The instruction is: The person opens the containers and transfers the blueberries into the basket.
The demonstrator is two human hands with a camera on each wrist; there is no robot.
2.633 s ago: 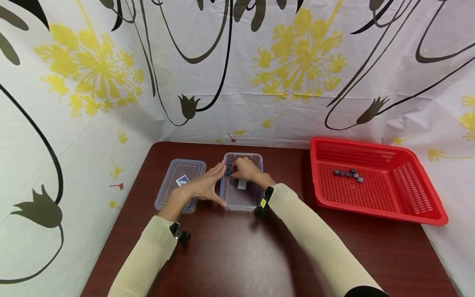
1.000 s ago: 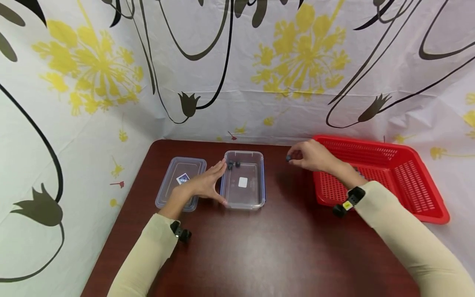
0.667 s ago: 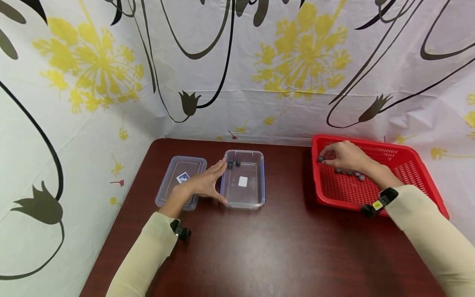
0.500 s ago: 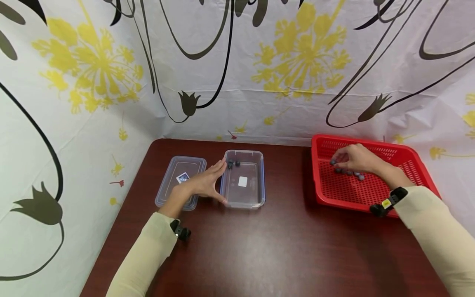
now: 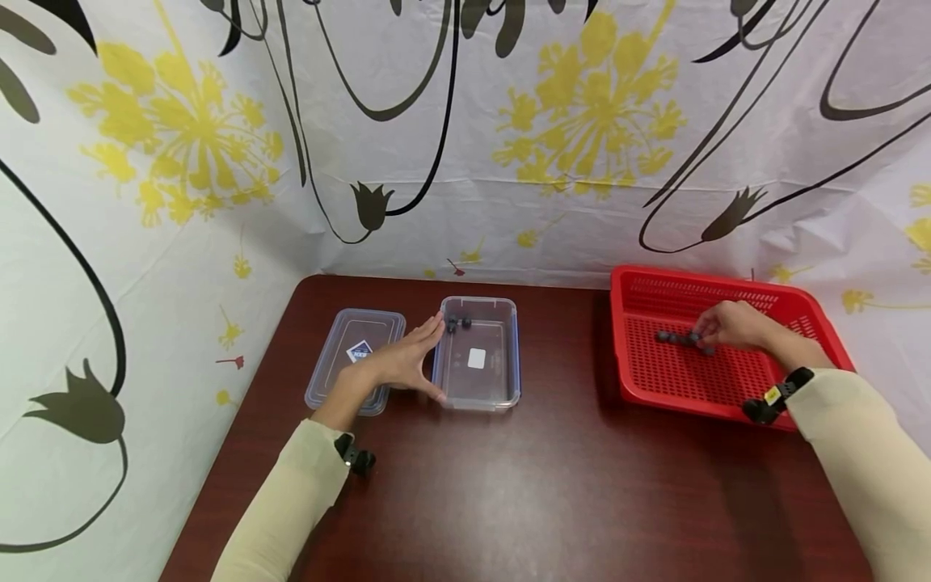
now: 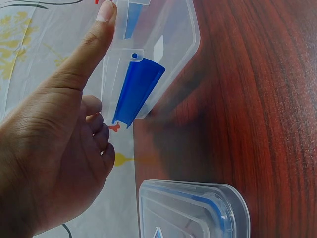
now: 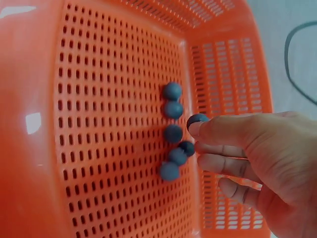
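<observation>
My right hand [image 5: 738, 325] is inside the red basket, pinching a blueberry [image 7: 196, 120] between thumb and finger. Below its fingertips several more blueberries [image 7: 173, 110] lie in a line on the basket floor. My left hand [image 5: 398, 360] spans the left side of a clear plastic box [image 5: 502, 380], fingers straight at its far corner and thumb by its near corner. Inside that box a few blueberries [image 5: 466, 322] sit at the far left. From the left wrist, a blue clip flap [image 6: 138, 91] hangs from the box wall beside the hand.
The red basket [image 5: 629, 386] stands on the right of the dark wooden table [image 5: 524, 493]. A clear lid [image 5: 330, 364] with a blue-and-white label lies left of the box, partly under the left forearm. Patterned cloth [image 5: 553, 234] rises behind and to the left.
My right hand has left the box, carrying a blueberry across to the basket, and has moved rightward over the blueberries there. The left hand has stayed at the box.
</observation>
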